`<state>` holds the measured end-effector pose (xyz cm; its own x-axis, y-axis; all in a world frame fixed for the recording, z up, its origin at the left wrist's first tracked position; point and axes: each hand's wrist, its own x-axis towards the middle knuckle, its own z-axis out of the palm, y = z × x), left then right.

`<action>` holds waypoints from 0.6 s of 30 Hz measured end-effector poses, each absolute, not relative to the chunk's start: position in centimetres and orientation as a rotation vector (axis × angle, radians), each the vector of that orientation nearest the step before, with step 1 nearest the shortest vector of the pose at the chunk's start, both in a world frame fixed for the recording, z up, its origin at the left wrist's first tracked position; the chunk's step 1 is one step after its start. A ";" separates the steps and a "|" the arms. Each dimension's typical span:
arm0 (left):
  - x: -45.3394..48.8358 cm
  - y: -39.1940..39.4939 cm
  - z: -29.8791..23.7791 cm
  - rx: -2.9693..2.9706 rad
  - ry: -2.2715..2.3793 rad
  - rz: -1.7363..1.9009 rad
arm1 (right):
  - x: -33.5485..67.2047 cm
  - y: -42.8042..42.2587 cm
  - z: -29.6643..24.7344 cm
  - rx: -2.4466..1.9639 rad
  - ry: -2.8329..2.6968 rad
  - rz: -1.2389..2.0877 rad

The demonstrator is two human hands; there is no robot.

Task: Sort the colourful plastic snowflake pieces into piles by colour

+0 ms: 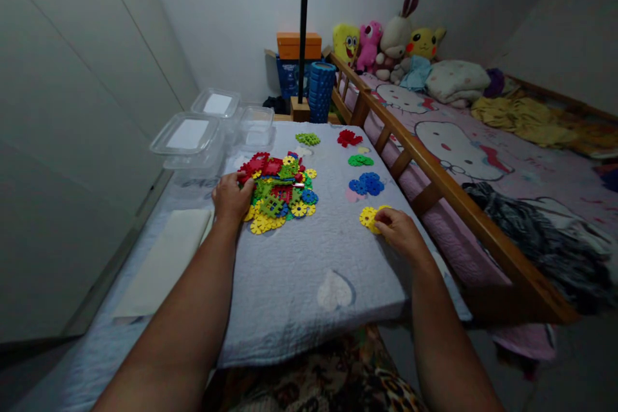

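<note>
On the left of the cloth-covered table lies a mixed pile of plastic interlocking pieces (280,196): red and green squares with yellow, blue and green notched discs. My left hand (232,198) rests against the pile's left edge, thumb and fingers apart, touching red and green pieces. Over at the right, my right hand (400,232) pinches a yellow snowflake disc at a small group of yellow discs (367,217); its fingertips partly hide the disc. Beyond it sit separate groups of blue discs (369,184), green discs (360,160), red pieces (349,138) and light green pieces (308,139).
Clear lidded plastic boxes (186,135) stand at the back left, beside another clear container (257,125). A pale folded sheet (167,257) lies on the left. A black pole (303,32) rises behind the table. The bed's wooden rail (429,183) runs along the right side.
</note>
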<state>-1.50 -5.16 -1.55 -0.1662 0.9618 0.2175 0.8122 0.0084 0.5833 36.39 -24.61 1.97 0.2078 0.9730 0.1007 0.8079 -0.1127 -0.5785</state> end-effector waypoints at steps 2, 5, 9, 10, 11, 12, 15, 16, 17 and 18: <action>-1.5 -5.2 -1.5 1.849 2.043 0.895 | 36.4 -24.5 1.4 -2.022 -1.682 0.276; -1.5 -5.2 -1.5 1.850 2.039 0.894 | 36.5 -24.5 1.0 -2.085 -1.678 0.088; -1.5 -5.2 -1.5 1.853 2.046 0.875 | 35.7 -23.9 1.2 -2.039 -1.671 0.037; -1.5 -5.2 -1.5 1.853 2.048 0.873 | 35.1 -23.5 1.3 -2.012 -1.681 0.051; -1.5 -5.2 -1.5 1.853 2.048 0.873 | 34.3 -23.0 1.5 -1.979 -1.701 0.072; -1.5 -5.2 -1.5 1.852 2.049 0.876 | 33.4 -22.4 1.7 -1.940 -1.735 0.097; -1.5 -5.2 -1.6 1.849 2.047 0.886 | 29.9 -19.8 2.3 -1.807 -1.893 0.188; -1.5 -5.2 -1.6 1.850 2.046 0.887 | 28.7 -18.9 2.3 -1.779 -1.944 0.216; -1.5 -5.2 -1.6 1.851 2.045 0.889 | 27.5 -17.9 2.3 -1.768 -1.982 0.239; -1.5 -5.2 -1.6 1.854 2.045 0.889 | 26.4 -16.9 2.2 -1.773 -2.000 0.247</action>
<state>-1.53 -5.21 -1.58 -0.1656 0.9620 0.2173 0.8151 0.0095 0.5793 26.37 -16.90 2.17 -0.0692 0.9743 0.2143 0.8930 0.1563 -0.4220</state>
